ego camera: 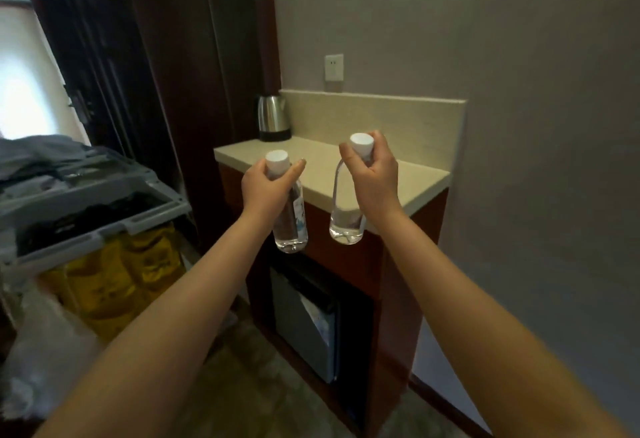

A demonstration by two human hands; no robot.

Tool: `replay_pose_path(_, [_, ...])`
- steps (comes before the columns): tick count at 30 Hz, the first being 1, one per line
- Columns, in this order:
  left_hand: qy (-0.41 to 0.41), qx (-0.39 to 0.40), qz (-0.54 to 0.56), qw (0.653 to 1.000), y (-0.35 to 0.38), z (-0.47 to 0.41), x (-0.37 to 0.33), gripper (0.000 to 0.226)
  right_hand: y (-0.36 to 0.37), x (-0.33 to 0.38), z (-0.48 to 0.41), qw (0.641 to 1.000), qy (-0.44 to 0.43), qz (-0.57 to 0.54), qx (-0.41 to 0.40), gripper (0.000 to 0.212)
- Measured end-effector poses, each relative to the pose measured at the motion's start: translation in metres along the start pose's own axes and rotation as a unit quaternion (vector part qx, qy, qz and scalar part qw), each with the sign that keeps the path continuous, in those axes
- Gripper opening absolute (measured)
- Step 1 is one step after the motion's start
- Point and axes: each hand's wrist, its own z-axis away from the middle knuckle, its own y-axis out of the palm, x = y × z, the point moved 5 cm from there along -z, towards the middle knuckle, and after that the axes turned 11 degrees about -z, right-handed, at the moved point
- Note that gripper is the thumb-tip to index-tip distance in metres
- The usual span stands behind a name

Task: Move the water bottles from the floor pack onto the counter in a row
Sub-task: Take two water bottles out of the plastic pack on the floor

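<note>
Two upright bottles hung by their necks, left hand point(258, 188) clasping one bottle point(289, 219), right hand point(374, 178) the other bottle point(344, 209), before the counter point(398, 181) at centre frame.

Two bottles held up in front of a counter, one in each of my hands.

My left hand point(263, 188) grips the left bottle point(291, 223) by its neck, and my right hand point(375, 178) grips the right bottle point(346, 216) the same way; both bottles hang upright, side by side and apart, before the front edge of the counter point(408, 181). A kettle point(273, 117) stands on the counter's far left corner, against the backsplash point(398, 122). A wall socket point(334, 67) sits above the backsplash. A small fridge point(304, 320) sits in the cabinet below the counter. A cart point(93, 209) stands on my left, cloths piled on top of it.
</note>
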Motion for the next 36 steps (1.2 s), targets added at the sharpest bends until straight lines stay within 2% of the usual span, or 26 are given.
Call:
replay_pose_path(3, [0.023, 0.001, 0.032, 0.999, 0.011, -0.073, 0.002, 0.022, 0.029, -0.028, -0.061, 1.0, -0.01, 0.002, 0.0, 0.018])
replay_pose_path(6, [0.051, 0.001, 0.033, 0.998, 0.023, -0.147, 0.016, 0.028, 0.053, -0.06, -0.115, 0.999, -0.025, 0.019, -0.008, 0.017])
replay_pose_path(11, [0.095, 0.051, 0.053, 0.993, 0.05, -0.258, 0.05, 0.031, 0.095, -0.128, -0.194, 0.998, -0.034, 0.048, -0.028, 0.017])
replay_pose_path(15, [0.084, 0.069, 0.09, 0.99, 0.083, -0.359, 0.076, 0.022, 0.124, -0.185, -0.262, 0.996, -0.027, 0.08, -0.013, 0.025])
replay_pose_path(21, [0.042, 0.099, 0.107, 0.988, 0.147, -0.478, 0.115, 0.027, 0.139, -0.271, -0.352, 0.996, 0.009, 0.085, -0.018, 0.017])
replay_pose_path(27, [0.015, 0.132, 0.084, 0.988, 0.214, -0.57, 0.162, 0.029, 0.137, -0.364, -0.429, 0.993, 0.011, 0.114, -0.041, 0.021])
replay_pose_path(32, [0.012, 0.206, 0.045, 0.977, 0.264, -0.628, 0.186, 0.034, 0.147, -0.421, -0.477, 0.979, 0.03, 0.195, -0.042, 0.021])
replay_pose_path(34, [0.014, 0.234, 0.046, 0.971, 0.282, -0.646, 0.196, 0.036, 0.153, -0.44, -0.493, 0.962, 0.029, 0.268, -0.036, 0.017])
replay_pose_path(36, [0.018, 0.257, 0.058, 0.964, 0.301, -0.66, 0.204, 0.035, 0.155, -0.457, -0.504, 0.941, 0.039, 0.336, -0.031, 0.025])
